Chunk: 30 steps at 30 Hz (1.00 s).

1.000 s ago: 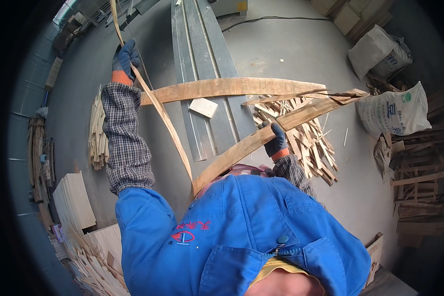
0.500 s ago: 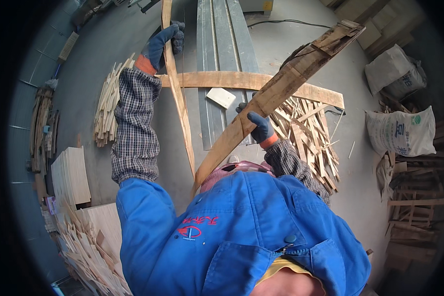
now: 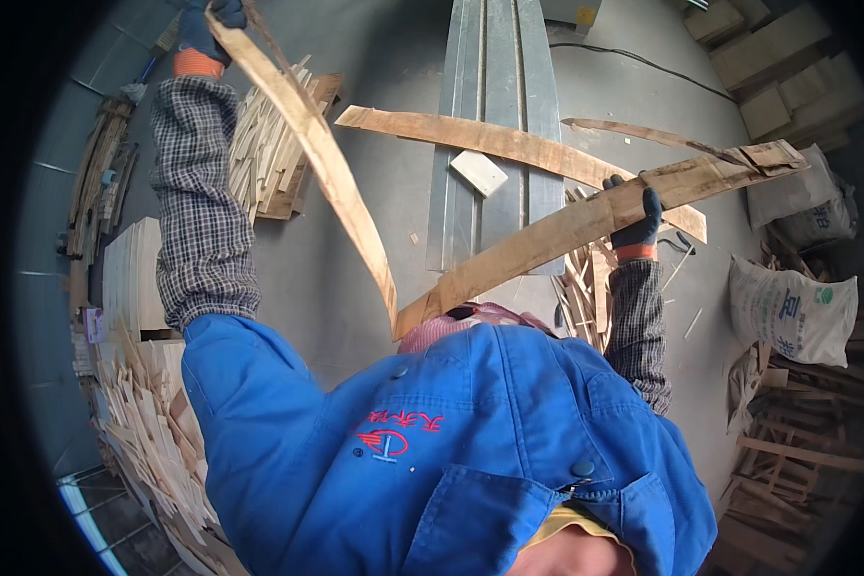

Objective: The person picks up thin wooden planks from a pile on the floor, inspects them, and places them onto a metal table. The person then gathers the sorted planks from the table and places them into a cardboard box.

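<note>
My left hand [image 3: 213,27], in a dark blue glove with an orange cuff, is raised at the far left. It is closed round the far end of a long, thin wooden strip [image 3: 317,144], which slants back toward my body. On the right, my gloved right hand [image 3: 640,219] grips a wider board [image 3: 538,237] with rough, dark-edged bark at its far end. The near ends of both pieces come close together in front of my waist; I cannot tell whether they touch. A narrow sliver [image 3: 643,132] shows beside the board's rough end.
Another board [image 3: 470,132] lies across a grey grooved metal table [image 3: 456,206], with a whitish block [image 3: 479,174] beside it. Wood strips are piled at left [image 3: 264,144] and under the held board [image 3: 590,288]. White sacks [image 3: 792,312] stand right; a cable [image 3: 643,63] crosses the floor.
My left hand has moved farther out to the left, swinging the strip away from the board. My right hand has moved right, farther along the board, and the board sits at a flatter slant.
</note>
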Each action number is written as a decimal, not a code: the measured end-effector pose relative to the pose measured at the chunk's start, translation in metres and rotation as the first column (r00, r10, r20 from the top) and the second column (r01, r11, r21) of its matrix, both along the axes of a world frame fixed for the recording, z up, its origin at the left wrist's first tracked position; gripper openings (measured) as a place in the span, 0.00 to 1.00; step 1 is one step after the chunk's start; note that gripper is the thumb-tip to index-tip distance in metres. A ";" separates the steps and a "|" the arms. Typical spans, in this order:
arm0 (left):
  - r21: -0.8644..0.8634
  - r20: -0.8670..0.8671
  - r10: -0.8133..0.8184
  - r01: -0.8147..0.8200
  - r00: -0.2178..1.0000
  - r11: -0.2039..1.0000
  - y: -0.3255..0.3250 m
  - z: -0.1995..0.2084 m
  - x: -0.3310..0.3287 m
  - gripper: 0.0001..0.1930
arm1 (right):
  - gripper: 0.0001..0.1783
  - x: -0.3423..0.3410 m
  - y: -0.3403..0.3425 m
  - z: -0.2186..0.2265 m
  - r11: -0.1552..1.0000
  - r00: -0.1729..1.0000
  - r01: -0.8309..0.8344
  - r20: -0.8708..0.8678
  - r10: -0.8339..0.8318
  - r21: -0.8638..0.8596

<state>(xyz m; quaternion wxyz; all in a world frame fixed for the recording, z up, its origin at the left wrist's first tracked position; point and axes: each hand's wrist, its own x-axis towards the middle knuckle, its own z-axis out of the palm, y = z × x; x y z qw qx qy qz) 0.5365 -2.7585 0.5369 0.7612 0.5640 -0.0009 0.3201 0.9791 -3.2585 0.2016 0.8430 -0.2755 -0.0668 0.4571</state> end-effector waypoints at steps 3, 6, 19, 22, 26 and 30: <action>-0.071 0.028 -0.076 0.078 0.997 0.994 0.064 0.062 -0.123 0.08 | 0.37 0.042 -0.064 -0.014 0.991 0.991 0.119 0.069 -0.115 -0.058; 0.046 0.041 0.126 -0.128 0.991 0.991 0.093 0.100 -0.220 0.05 | 0.38 0.056 -0.103 -0.011 0.988 0.987 0.152 0.061 -0.151 -0.007; 0.081 -0.093 0.334 -0.327 0.938 0.941 -0.010 0.041 -0.041 0.07 | 0.44 0.053 -0.127 0.000 0.951 0.949 0.310 0.061 -0.308 -0.017; 0.180 -0.146 0.320 -0.293 0.936 0.939 -0.005 0.028 -0.014 0.08 | 0.43 0.060 -0.135 -0.010 0.947 0.944 0.320 0.074 -0.320 0.013; 0.309 -0.183 0.542 -0.475 0.820 0.824 -0.033 0.005 0.047 0.13 | 0.37 0.069 -0.160 -0.026 0.926 0.926 0.376 0.054 -0.374 -0.031; 0.665 -0.261 0.553 -0.269 0.791 0.697 -0.064 -0.031 0.119 0.18 | 0.36 0.084 -0.187 -0.054 0.866 0.883 0.458 -0.004 -0.468 -0.203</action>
